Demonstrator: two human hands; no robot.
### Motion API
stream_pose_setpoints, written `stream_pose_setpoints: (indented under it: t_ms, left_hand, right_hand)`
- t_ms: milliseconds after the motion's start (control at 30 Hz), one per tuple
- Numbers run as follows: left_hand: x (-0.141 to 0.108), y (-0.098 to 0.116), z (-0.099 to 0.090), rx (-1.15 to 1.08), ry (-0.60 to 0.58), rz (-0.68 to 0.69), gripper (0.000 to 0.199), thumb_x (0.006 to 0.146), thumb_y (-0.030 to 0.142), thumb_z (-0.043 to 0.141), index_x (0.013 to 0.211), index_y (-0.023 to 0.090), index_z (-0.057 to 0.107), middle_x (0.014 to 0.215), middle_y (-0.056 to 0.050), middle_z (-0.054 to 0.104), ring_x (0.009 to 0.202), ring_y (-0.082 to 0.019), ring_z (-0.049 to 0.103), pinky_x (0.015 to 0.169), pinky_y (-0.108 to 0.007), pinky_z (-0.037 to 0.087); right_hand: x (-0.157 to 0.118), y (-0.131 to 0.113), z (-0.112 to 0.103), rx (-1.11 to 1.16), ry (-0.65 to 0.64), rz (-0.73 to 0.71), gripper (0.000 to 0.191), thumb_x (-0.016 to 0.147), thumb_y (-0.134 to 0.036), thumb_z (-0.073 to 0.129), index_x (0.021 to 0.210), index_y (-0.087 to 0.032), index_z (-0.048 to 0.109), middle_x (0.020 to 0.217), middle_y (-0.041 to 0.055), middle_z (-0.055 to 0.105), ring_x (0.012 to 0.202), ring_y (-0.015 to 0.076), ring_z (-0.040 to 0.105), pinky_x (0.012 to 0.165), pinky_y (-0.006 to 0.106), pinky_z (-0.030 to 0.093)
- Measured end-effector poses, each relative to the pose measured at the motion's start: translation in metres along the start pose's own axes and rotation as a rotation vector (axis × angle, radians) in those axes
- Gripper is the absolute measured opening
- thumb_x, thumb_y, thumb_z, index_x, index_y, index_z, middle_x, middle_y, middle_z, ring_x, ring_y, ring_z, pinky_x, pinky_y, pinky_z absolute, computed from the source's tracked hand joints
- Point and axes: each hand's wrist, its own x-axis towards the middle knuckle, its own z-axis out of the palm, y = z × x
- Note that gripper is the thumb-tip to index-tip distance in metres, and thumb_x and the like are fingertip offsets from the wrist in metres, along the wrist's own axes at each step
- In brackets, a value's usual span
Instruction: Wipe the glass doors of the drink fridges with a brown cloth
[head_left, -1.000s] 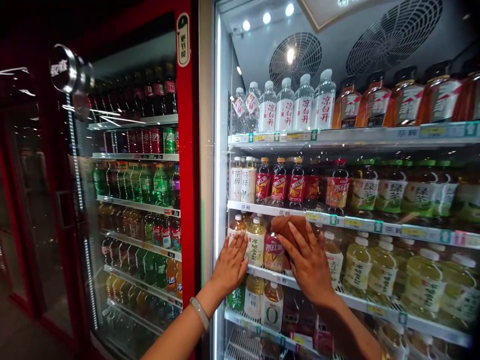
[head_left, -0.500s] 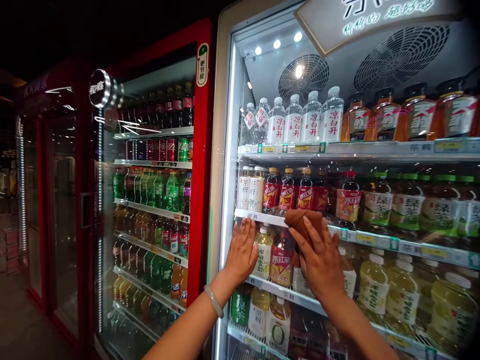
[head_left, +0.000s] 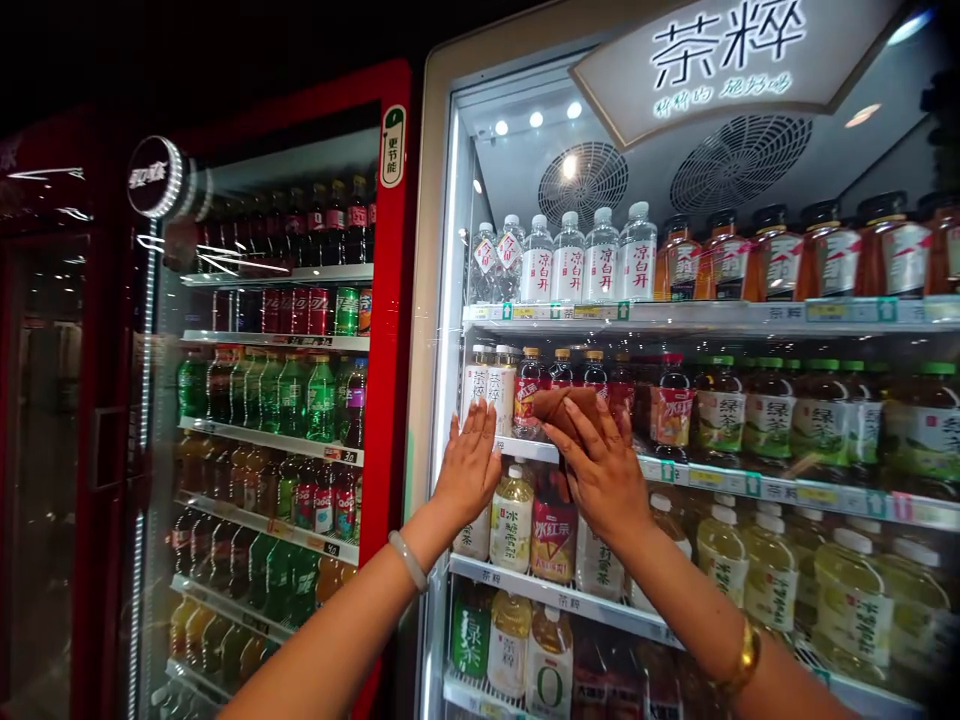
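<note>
My left hand (head_left: pixel 469 462) lies flat on the glass door (head_left: pixel 660 345) of a lit drinks cooler, fingers stretched out and nothing in it. A pale bangle circles that wrist. To its right, my right hand (head_left: pixel 604 470) presses a folded brown cloth (head_left: pixel 559 408) to the same glass, its fingers spread over the cloth. Behind the glass near my left fingertips stand white-labelled tea bottles (head_left: pixel 500 372). Red-labelled iced tea bottles (head_left: pixel 671 405) are partly hidden by the cloth and right hand. On the right wrist is a gold bracelet.
A red-framed cooler (head_left: pixel 386 330) with shelves of soda bottles and cans stands to the left. Farther left is another dark red cooler (head_left: pixel 112 420) with a door handle. An illuminated sign (head_left: pixel 720 60) hangs across the top of the cooler before me.
My right hand and the cloth have moved up the glass, from the shelf edge to the bottles above it. The left hand has also shifted up a little. The camera view has turned right.
</note>
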Motion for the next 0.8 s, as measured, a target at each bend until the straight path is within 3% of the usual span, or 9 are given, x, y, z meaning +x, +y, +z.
stream_pose_setpoints:
  t_ms: [100,200,333,433,533,633,733,800]
  left_hand:
    - [0.014,0.008,0.002,-0.018,-0.017,0.048,0.069,0.106,0.024,0.032,0.168,0.016,0.004,0.173,-0.015,0.017,0.162,-0.027,0.009,0.132,-0.059,0.016]
    - [0.021,0.016,0.008,-0.012,0.001,0.031,0.063,0.105,0.024,0.032,0.165,0.01,0.018,0.171,-0.017,0.025,0.162,-0.027,0.011,0.133,-0.057,0.017]
    - [0.022,0.014,0.008,0.017,0.0,0.061,0.071,0.104,0.023,0.035,0.167,0.013,0.005,0.172,-0.016,0.02,0.162,-0.027,0.012,0.133,-0.057,0.015]
    - [0.019,0.013,0.007,0.029,-0.009,0.067,0.076,0.104,0.024,0.035,0.167,0.019,-0.006,0.174,-0.013,0.012,0.162,-0.026,0.009,0.133,-0.057,0.014]
    - [0.021,0.022,0.011,0.042,0.005,0.039,0.078,0.105,0.025,0.036,0.166,0.018,-0.011,0.174,-0.016,0.007,0.162,-0.029,0.004,0.132,-0.06,0.016]
    - [0.026,0.034,0.019,0.04,0.059,-0.002,0.082,0.104,0.025,0.038,0.165,0.013,-0.015,0.173,-0.02,0.004,0.162,-0.031,0.002,0.131,-0.061,0.017]
    - [0.03,0.042,0.024,0.016,0.105,-0.045,0.085,0.102,0.023,0.04,0.165,0.013,-0.016,0.173,-0.021,0.0,0.162,-0.032,0.0,0.132,-0.062,0.014]
    - [0.03,0.046,0.025,-0.006,0.13,-0.065,0.084,0.102,0.022,0.039,0.165,0.015,-0.017,0.174,-0.019,-0.002,0.162,-0.032,0.0,0.132,-0.062,0.012]
  right_hand:
    - [-0.006,-0.009,0.007,0.003,-0.025,-0.097,0.051,0.094,-0.019,0.061,0.142,-0.033,0.061,0.162,-0.0013,0.047,0.162,0.0282,0.013,0.131,0.054,0.017]
    - [0.015,-0.003,0.01,-0.002,-0.057,-0.193,0.05,0.094,-0.021,0.062,0.142,-0.035,0.061,0.164,-0.0042,0.044,0.162,0.0265,0.012,0.132,0.052,0.014]
    - [0.03,0.025,-0.008,-0.043,-0.067,-0.118,0.056,0.093,-0.022,0.063,0.147,-0.036,0.056,0.168,-0.0021,0.038,0.162,0.0279,0.013,0.132,0.059,0.008]
    - [0.008,0.032,-0.017,-0.043,-0.02,-0.012,0.053,0.093,-0.026,0.064,0.145,-0.034,0.057,0.168,0.001,0.037,0.163,0.0303,0.011,0.131,0.061,0.014]
    - [-0.008,0.023,-0.013,-0.028,-0.035,-0.085,0.052,0.093,-0.022,0.062,0.144,-0.033,0.059,0.167,0.0001,0.039,0.163,0.0294,0.01,0.13,0.058,0.019]
    - [0.008,0.021,-0.007,-0.037,-0.091,-0.162,0.054,0.093,-0.022,0.06,0.145,-0.036,0.058,0.167,-0.0037,0.039,0.163,0.0265,0.009,0.131,0.056,0.015]
    - [0.03,0.036,-0.012,-0.072,-0.075,-0.099,0.056,0.093,-0.025,0.061,0.147,-0.039,0.055,0.169,-0.0051,0.035,0.163,0.0269,0.008,0.132,0.059,0.008]
    - [0.028,0.047,-0.018,-0.083,-0.025,-0.033,0.057,0.092,-0.025,0.063,0.147,-0.039,0.054,0.169,-0.0043,0.034,0.163,0.0279,0.008,0.131,0.061,0.009]
